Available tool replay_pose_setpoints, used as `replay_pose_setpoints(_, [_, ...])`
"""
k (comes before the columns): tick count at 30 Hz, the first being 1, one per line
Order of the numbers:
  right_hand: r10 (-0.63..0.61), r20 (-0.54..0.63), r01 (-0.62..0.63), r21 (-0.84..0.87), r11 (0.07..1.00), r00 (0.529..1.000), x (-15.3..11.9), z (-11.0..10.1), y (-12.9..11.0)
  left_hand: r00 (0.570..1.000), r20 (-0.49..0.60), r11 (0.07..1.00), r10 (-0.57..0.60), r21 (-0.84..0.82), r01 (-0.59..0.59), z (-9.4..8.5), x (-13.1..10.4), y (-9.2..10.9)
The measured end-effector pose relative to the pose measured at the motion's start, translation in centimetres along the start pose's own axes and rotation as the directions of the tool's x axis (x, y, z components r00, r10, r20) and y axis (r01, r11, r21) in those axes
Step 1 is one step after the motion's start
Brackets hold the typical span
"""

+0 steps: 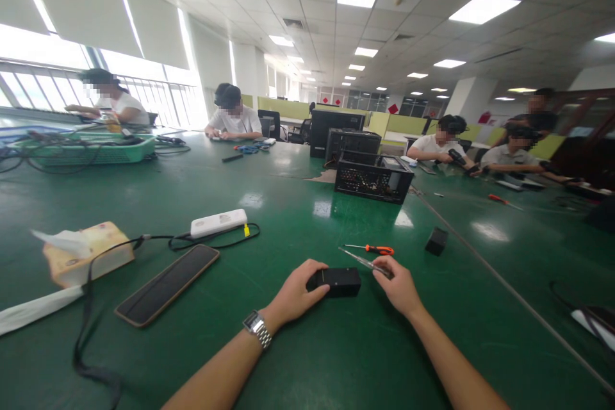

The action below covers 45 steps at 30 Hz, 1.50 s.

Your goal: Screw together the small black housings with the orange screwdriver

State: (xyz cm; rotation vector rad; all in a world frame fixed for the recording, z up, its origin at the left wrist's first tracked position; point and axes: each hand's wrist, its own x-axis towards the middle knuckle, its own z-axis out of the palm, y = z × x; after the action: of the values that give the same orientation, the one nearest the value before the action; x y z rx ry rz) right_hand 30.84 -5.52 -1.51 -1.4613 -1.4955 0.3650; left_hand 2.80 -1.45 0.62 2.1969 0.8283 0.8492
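Observation:
My left hand (303, 288), with a metal-banded watch (258, 328) on its wrist, is closed around the left end of a small black box (343, 282) on the green table. In my right hand (396, 283) is a screwdriver with a clear handle (359, 259), its thin shaft pointing up and to the left, apart from the box. Just beyond it lies an orange-and-black screwdriver (379, 250). Farther right stands another small black block (436, 241), touched by neither hand.
Left on the green table (230, 359) lie a dark phone (168, 285), a tissue pack (98, 253) and a white power strip (218, 223) with black cable. Open computer cases (372, 179) stand ahead. A green basket (96, 152) sits far left. Several people work around the table.

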Motion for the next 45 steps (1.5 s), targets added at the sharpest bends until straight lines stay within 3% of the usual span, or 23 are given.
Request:
replay_pose_setpoints(4, [-0.071, 0.098, 0.083, -0.126, 0.989, 0.993, 1.2, 1.8, 0.5, 1.0, 0.002, 1.0, -0.009, 0.001, 0.009, 0.0, 0.1, 0.2])
replay_pose_setpoints(8, [-0.114, 0.116, 0.136, -0.213, 0.967, 0.987, 2.3, 3.0, 0.8, 1.0, -0.005, 1.0, -0.013, 0.006, 0.013, 0.0, 0.1, 0.3])
replay_pose_setpoints(11, [-0.092, 0.008, 0.091, -0.273, 0.958, 0.996, 3.0, 1.9, 2.0, 1.0, -0.003, 1.0, -0.023, 0.001, 0.023, 0.0, 0.1, 0.3])
replay_pose_setpoints(15, [0.009, -0.182, -0.065, -0.306, 0.95, 0.983, 3.5, -0.8, 4.5, 0.998, 0.013, 0.998, -0.067, 0.011, 0.066, 0.0, 0.0, 0.3])
replay_pose_setpoints(21, [0.074, -0.261, -0.115, -0.146, 0.983, 0.962, 3.6, -1.3, 5.1, 0.997, -0.051, 0.998, -0.049, 0.036, 0.051, 0.1, -0.3, -0.2])
replay_pose_setpoints(27, [0.175, -0.409, -0.102, 0.195, 0.976, 0.896, 2.8, -0.9, 2.9, 0.965, -0.263, 0.997, -0.002, 0.07, 0.021, -0.5, -0.2, -0.6])
replay_pose_setpoints(32, [0.202, -0.366, -0.053, 0.379, 0.924, 0.908, 1.7, -0.8, 0.7, 0.952, -0.304, 0.997, 0.042, 0.074, -0.021, -0.6, -0.1, -0.5])
replay_pose_setpoints(45, [0.134, -0.322, 0.006, 0.401, 0.916, 0.937, 1.2, -0.6, -1.5, 0.953, -0.291, 0.993, 0.082, 0.101, -0.055, -0.7, -0.1, -0.2])
